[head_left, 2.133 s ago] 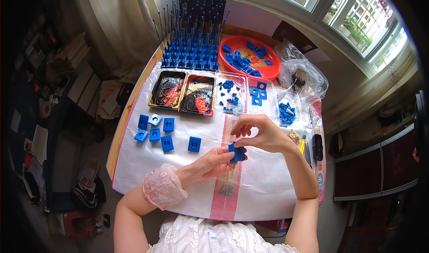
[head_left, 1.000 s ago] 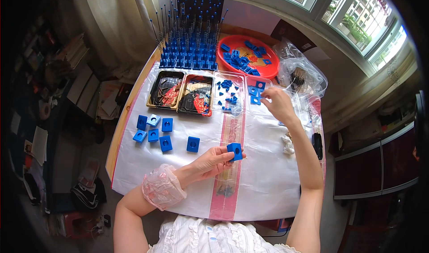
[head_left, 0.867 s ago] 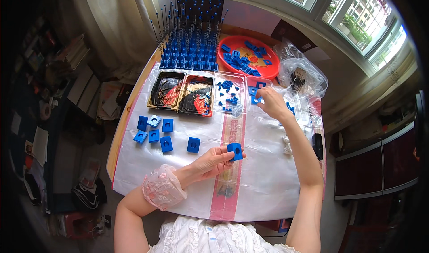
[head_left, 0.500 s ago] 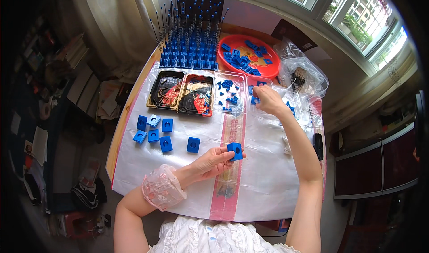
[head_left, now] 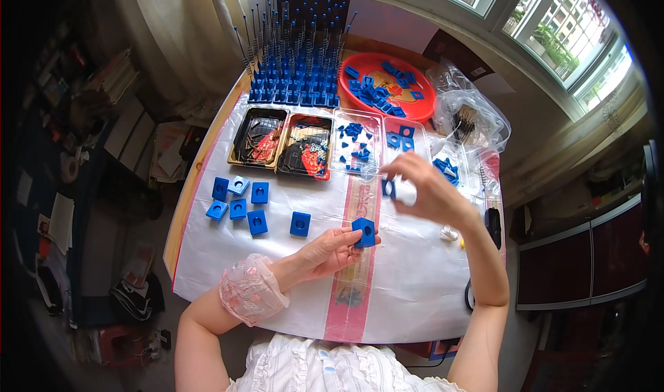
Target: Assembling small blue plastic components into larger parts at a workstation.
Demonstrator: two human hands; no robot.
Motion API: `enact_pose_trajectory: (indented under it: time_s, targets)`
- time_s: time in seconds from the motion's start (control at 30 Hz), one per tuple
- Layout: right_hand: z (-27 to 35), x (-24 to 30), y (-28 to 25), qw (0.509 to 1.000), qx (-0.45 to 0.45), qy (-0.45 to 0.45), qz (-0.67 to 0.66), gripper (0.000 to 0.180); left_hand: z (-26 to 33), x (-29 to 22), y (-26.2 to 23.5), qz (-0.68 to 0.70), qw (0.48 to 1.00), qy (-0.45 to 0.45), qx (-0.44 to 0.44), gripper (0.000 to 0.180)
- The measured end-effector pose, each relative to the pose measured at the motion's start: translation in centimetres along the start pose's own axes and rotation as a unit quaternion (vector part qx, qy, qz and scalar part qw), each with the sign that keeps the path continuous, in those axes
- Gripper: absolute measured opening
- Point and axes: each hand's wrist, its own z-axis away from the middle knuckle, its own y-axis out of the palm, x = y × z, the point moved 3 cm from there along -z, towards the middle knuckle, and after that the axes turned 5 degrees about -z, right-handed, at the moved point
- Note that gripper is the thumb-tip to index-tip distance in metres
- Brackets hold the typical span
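Note:
My left hand point(head_left: 330, 248) pinches a blue plastic block point(head_left: 364, 233) with a round hole in its face, held low over the table's front middle. My right hand point(head_left: 429, 193) grips a small flat blue piece point(head_left: 389, 188) with an opening in it, between thumb and fingers. That hand is in the air, just this side of a clear tray point(head_left: 422, 130) with several blue square plates point(head_left: 401, 137). To the left, several blue blocks point(head_left: 257, 221) with holes lie loosely grouped on the table, and one blue block point(head_left: 299, 224) lies apart, closer to my left hand.
Black trays point(head_left: 280, 143) hold small metal parts. A clear tray point(head_left: 377, 119) contains small blue pieces. Behind stand rows of blue bases with springs and rods point(head_left: 294, 80), beside a red round tray point(head_left: 429, 108) of blue parts. A plastic bag point(head_left: 477, 108) sits at the back right.
My right hand has come out of the clear tray toward me with a small flat blue piece in its fingers. My left hand keeps the blue block in nearly the same place.

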Motion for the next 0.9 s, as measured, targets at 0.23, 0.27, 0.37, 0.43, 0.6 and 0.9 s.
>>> enact_pose_trajectory:
  time_s: [0.23,0.27,0.37,0.43,0.6,0.9]
  targets:
    - [2.0,4.7,2.9,0.988,0.076,-0.118,0.065,0.049,-0.1,0.4,-0.3,0.001,1.000,0.004,0.025,0.037]
    - [2.0,5.0,2.9,0.986,0.077,-0.129,0.069,0.048,-0.2,0.4,-0.3,-0.003,1.000,0.001,0.030,0.036]
    - [2.1,5.3,3.1,0.981,0.093,-0.148,0.081,0.042,-0.2,0.5,-0.4,-0.016,0.999,-0.004,0.035,0.034]
    - [2.2,5.6,3.1,0.979,0.108,-0.152,0.085,0.039,-0.2,0.6,-0.3,-0.027,0.999,-0.007,0.030,0.034]
    - [2.6,5.8,3.2,0.973,0.118,-0.178,0.084,0.037,0.2,0.5,0.1,-0.035,0.998,-0.019,0.050,0.035]
    - [3.1,6.5,3.4,0.975,0.104,-0.186,0.060,0.044,0.1,0.5,-0.5,-0.024,0.997,-0.006,0.073,0.038]
